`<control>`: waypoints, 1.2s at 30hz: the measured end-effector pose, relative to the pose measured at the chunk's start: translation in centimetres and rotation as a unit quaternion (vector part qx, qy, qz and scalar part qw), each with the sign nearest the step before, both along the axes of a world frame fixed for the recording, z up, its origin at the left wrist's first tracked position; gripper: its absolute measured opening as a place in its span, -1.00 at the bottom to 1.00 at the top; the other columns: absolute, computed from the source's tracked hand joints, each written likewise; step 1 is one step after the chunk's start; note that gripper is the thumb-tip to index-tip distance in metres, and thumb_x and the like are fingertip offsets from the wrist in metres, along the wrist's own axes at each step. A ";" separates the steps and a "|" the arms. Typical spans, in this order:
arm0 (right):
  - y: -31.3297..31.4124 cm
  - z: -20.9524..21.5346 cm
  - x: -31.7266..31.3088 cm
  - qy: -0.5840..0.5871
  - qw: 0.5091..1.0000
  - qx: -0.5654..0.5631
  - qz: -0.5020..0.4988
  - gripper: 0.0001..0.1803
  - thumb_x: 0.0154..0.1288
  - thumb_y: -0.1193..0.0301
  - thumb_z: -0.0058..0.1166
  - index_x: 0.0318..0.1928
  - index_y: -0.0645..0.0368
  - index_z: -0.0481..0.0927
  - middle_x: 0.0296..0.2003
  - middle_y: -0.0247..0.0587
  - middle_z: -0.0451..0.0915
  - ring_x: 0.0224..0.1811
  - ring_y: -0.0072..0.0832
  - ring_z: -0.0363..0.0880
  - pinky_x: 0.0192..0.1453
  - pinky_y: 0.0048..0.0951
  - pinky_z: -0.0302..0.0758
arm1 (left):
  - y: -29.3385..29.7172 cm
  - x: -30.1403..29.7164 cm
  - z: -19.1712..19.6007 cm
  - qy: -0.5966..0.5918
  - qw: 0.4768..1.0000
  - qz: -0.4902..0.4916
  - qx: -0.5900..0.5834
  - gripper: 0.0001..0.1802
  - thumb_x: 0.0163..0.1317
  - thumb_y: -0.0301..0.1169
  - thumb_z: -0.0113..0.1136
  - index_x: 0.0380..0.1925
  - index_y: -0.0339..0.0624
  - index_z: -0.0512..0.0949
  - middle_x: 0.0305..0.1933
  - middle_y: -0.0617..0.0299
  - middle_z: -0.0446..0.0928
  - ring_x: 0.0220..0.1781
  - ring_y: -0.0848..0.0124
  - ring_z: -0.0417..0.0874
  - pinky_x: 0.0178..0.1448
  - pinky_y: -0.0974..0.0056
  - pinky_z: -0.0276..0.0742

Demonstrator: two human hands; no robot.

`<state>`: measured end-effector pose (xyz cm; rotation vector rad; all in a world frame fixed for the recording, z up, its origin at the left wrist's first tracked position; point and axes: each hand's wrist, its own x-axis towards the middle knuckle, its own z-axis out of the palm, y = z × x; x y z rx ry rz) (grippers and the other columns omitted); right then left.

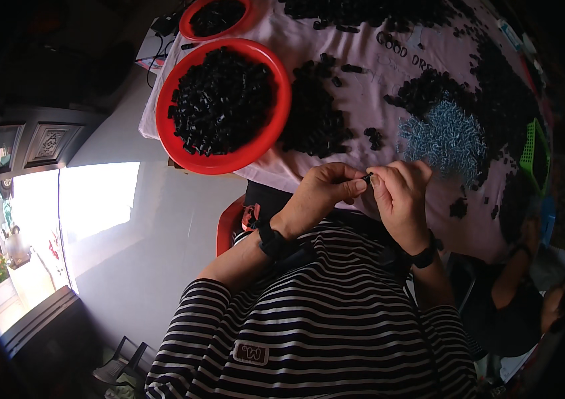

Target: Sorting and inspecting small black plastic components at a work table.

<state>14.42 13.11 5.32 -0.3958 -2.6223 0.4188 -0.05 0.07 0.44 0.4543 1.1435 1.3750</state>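
Note:
Close to my body, at the table's near edge, my two hands meet over one small black plastic part point(367, 178). My left hand point(328, 189) pinches it between thumb and forefinger. From the other side the fingertips of my right hand point(399, 193) close on it too, covering most of it. Just beyond the hands lies a little cluster of black parts point(373, 138). A heap of silvery-blue screws point(447, 136) spreads to the right of my right hand. Left of the cluster is a larger pile of black parts point(314, 116).
A red basin point(284, 100) full of black parts stands at the left, with a smaller red basin point(185, 26) behind it. More black parts point(502, 86) cover the pink cloth's point(362, 50) far and right sides. A green basket point(534, 149) and another person point(505, 299) are at right.

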 end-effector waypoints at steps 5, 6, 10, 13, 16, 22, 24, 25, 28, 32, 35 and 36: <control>0.2 -0.2 0.2 -0.021 0.998 -0.061 -0.002 -0.90 0.36 0.51 0.22 -0.14 0.08 0.67 -0.33 -0.39 0.59 -0.23 -0.36 0.56 0.24 -0.15 0.25 | 0.0 0.1 0.0 -0.009 1.000 -0.009 -0.015 -0.67 0.41 -0.26 0.38 0.00 -0.31 0.68 -0.14 0.28 0.71 -0.15 0.55 0.65 0.02 0.38 0.58; 0.2 0.0 0.2 -0.021 0.998 -0.062 -0.002 -0.90 0.36 0.51 0.22 -0.14 0.08 0.67 -0.33 -0.39 0.59 -0.23 -0.36 0.56 0.24 -0.15 0.25 | 0.0 0.1 0.1 -0.015 1.000 -0.007 -0.017 -0.67 0.41 -0.27 0.39 -0.01 -0.30 0.69 -0.14 0.29 0.71 -0.16 0.55 0.65 0.02 0.38 0.58; -0.2 1.2 0.3 -0.051 0.999 -0.007 0.015 -0.72 0.28 0.42 0.32 -0.01 0.14 0.65 -0.25 -0.33 0.58 -0.14 -0.37 0.56 0.28 -0.10 0.24 | 0.0 0.3 0.0 -0.073 0.997 0.009 -0.007 -0.71 0.40 -0.31 0.39 -0.02 -0.29 0.69 -0.14 0.28 0.72 -0.15 0.53 0.67 0.05 0.37 0.58; -0.7 1.3 0.3 -0.075 0.997 0.007 0.020 -0.55 0.17 0.40 0.40 0.07 0.18 0.61 -0.18 -0.27 0.58 -0.05 -0.33 0.56 0.30 -0.06 0.24 | 0.2 0.6 0.2 -0.120 0.991 0.053 -0.007 -0.75 0.39 -0.34 0.38 -0.07 -0.30 0.69 -0.17 0.24 0.72 -0.16 0.50 0.69 0.05 0.35 0.59; -1.0 0.7 0.2 -0.079 0.997 0.026 0.009 -0.46 0.09 0.42 0.46 0.11 0.17 0.59 -0.15 -0.26 0.58 -0.06 -0.31 0.59 0.31 -0.04 0.26 | 0.2 0.8 -0.4 -0.150 0.987 0.056 -0.001 -0.76 0.39 -0.36 0.36 -0.06 -0.31 0.69 -0.15 0.23 0.74 -0.12 0.46 0.71 0.12 0.32 0.59; -1.2 0.1 0.4 -0.066 0.996 0.059 0.004 -0.48 0.07 0.43 0.46 0.07 0.17 0.60 -0.20 -0.32 0.55 -0.18 -0.38 0.60 0.30 -0.05 0.26 | 0.3 0.7 0.2 -0.152 0.987 0.037 -0.026 -0.75 0.43 -0.35 0.32 -0.05 -0.31 0.68 -0.14 0.20 0.74 -0.08 0.42 0.74 0.16 0.29 0.60; -1.4 0.2 0.4 -0.079 0.995 0.058 0.015 -0.50 0.07 0.45 0.46 0.05 0.16 0.60 -0.22 -0.33 0.55 -0.19 -0.41 0.60 0.31 -0.05 0.25 | 0.4 0.7 0.1 -0.145 0.989 0.021 -0.022 -0.75 0.45 -0.33 0.30 -0.06 -0.32 0.68 -0.16 0.19 0.74 -0.10 0.42 0.75 0.16 0.29 0.61; -1.5 0.3 0.3 -0.079 0.995 0.058 0.015 -0.50 0.07 0.45 0.46 0.05 0.16 0.60 -0.22 -0.33 0.55 -0.19 -0.41 0.60 0.31 -0.05 0.25 | 0.3 0.6 0.1 -0.144 0.989 0.021 -0.022 -0.75 0.45 -0.33 0.30 -0.06 -0.32 0.68 -0.16 0.19 0.74 -0.10 0.42 0.75 0.16 0.29 0.61; -1.6 0.4 0.2 -0.066 0.996 0.051 0.012 -0.52 0.08 0.44 0.45 0.04 0.15 0.60 -0.23 -0.34 0.54 -0.21 -0.42 0.59 0.32 -0.06 0.24 | 0.3 0.3 0.1 -0.157 0.987 0.013 0.002 -0.73 0.45 -0.30 0.31 -0.07 -0.32 0.68 -0.18 0.20 0.74 -0.13 0.44 0.75 0.13 0.32 0.61; -1.6 0.3 0.4 -0.056 0.997 0.055 0.001 -0.55 0.10 0.42 0.45 0.02 0.17 0.61 -0.26 -0.33 0.53 -0.23 -0.42 0.58 0.33 -0.06 0.24 | 0.4 0.2 0.4 -0.114 0.993 0.007 0.005 -0.70 0.45 -0.25 0.32 -0.08 -0.32 0.68 -0.20 0.21 0.73 -0.15 0.48 0.73 0.05 0.35 0.61; -1.6 -0.1 0.5 -0.066 0.996 0.056 0.010 -0.57 0.12 0.42 0.44 0.00 0.19 0.61 -0.28 -0.32 0.52 -0.25 -0.41 0.58 0.34 -0.04 0.24 | 0.1 0.0 0.6 -0.065 0.998 -0.009 -0.026 -0.65 0.45 -0.18 0.34 -0.08 -0.30 0.69 -0.21 0.24 0.72 -0.17 0.51 0.71 0.00 0.37 0.59; -1.6 -0.3 0.5 -0.066 0.996 0.057 0.016 -0.59 0.13 0.42 0.43 -0.01 0.20 0.61 -0.29 -0.31 0.52 -0.27 -0.41 0.58 0.34 -0.03 0.25 | 0.0 0.0 0.7 -0.030 0.998 -0.015 -0.051 -0.63 0.44 -0.15 0.35 -0.09 -0.29 0.69 -0.22 0.26 0.71 -0.18 0.53 0.69 -0.03 0.39 0.59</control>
